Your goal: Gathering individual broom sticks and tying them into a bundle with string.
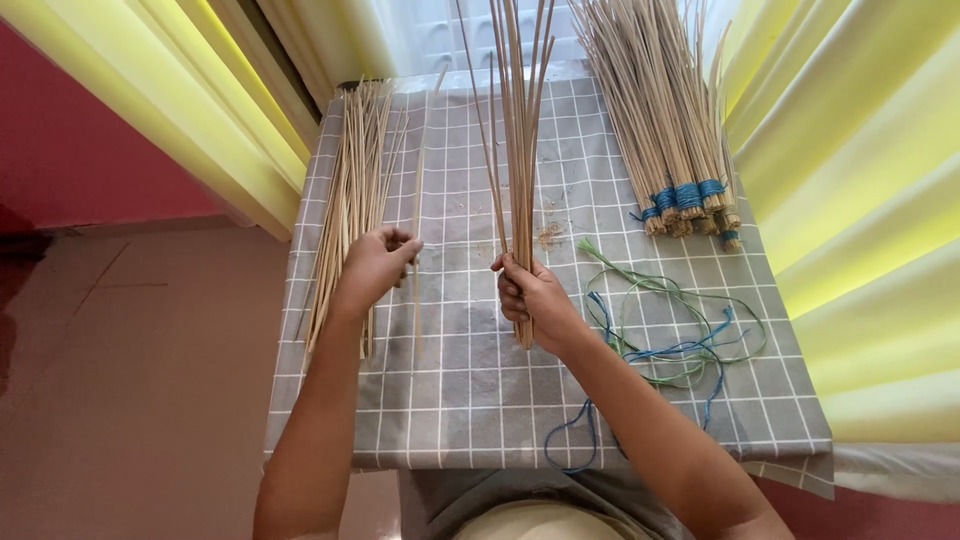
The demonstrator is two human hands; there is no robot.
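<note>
Closed tight, the right hand's (528, 292) grip wraps a bunch of thin sticks (520, 150) near its lower end, holding it upright over the middle of the table (470, 400); the tops fan out toward 12 o'clock. At 9 o'clock from it, the left hand (375, 265) curls partly shut, fingertips pinching a single stick (417, 300) beside the loose pile of sticks (350, 190). Tied bundles (665, 120) lie at 1 o'clock, and blue and green strings (680, 330) sprawl at 3 o'clock.

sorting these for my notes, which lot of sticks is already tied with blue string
The bundles at the table's far right, bound with blue string near their ends; the left pile and the right hand's sticks are unbound.
</note>
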